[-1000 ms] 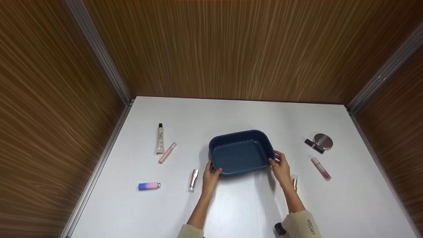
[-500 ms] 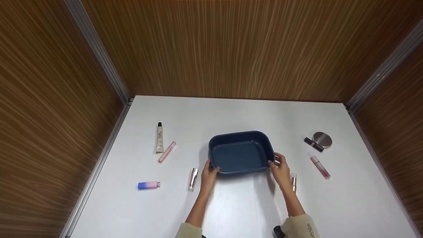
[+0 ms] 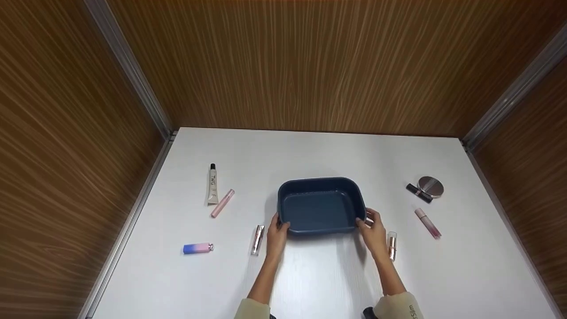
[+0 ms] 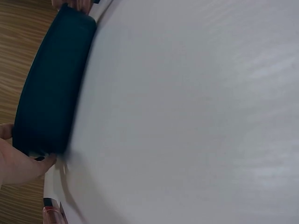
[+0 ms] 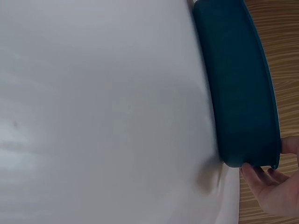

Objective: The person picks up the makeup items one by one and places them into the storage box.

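Observation:
A dark blue rectangular basin with rounded corners stands mid-table in the head view, with nothing inside it. My left hand grips its near left corner, thumb over the rim. At the near right corner my right hand holds it the same way. The left wrist view shows the basin's side wall close over the white table, with left fingers at its lower end. In the right wrist view the basin has right fingers around its corner.
Left lie a cream tube, a pink slim tube, a blue-pink lipstick and a silver tube. Right lie a clear-capped lipstick, a lip gloss tube, a black tube and a round compact. Wood-grain panels enclose the table.
The basin has turned slightly, its near edge now more level in the head view, with both hands still gripping it. The right hand has shifted a little nearer and left.

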Demonstrator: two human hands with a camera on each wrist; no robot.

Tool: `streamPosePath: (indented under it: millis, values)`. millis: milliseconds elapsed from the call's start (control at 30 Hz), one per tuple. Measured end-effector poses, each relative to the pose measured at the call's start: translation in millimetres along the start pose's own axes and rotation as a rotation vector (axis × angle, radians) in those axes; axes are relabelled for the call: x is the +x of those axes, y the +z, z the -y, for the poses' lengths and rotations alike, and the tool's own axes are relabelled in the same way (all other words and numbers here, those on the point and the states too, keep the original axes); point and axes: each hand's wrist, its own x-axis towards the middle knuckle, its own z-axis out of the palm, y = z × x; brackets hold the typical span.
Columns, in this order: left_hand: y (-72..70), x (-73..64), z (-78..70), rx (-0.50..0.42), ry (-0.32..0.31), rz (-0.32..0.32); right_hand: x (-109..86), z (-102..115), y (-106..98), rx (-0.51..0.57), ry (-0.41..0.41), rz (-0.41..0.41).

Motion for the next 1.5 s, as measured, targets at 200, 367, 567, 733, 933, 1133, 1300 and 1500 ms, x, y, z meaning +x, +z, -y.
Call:
streamPosePath:
  millis: [200,367,567,733,933,1133,1300,1500]
  values:
    - [-1.1,2.5,2.4,-0.014,0.01,0.001,0.9,1,-2,0.041,-0.022,-0.003]
    - [-0.9,4.2,4.5,-0.025,0.01,0.009,0.1,1,-2,0.086,-0.038,0.008]
    - [-1.7,3.6,5.9,-0.036,0.014,0.01,-2.8,1,-4,0.089,-0.012,0.014]
    - [-2.5,3.2,6.6,-0.047,0.021,0.016,-13.6,18,-6,0.087,-0.011,0.006]
    - [-3.0,2.3,5.0,-0.034,0.018,0.032,-18.4,26,-9,0.084,0.003,0.011]
    - [-2.5,6.6,10.8,-0.021,0.019,0.033,-9.1,3,-7,0.055,0.017,0.011]
    - [1.8,17.0,37.4,-0.014,0.065,0.003,-9.7,0,-8,0.059,0.025,0.003]
    - [2.7,32.9,83.8,-0.055,0.167,0.016,-12.1,0,-10,0.085,0.04,0.002]
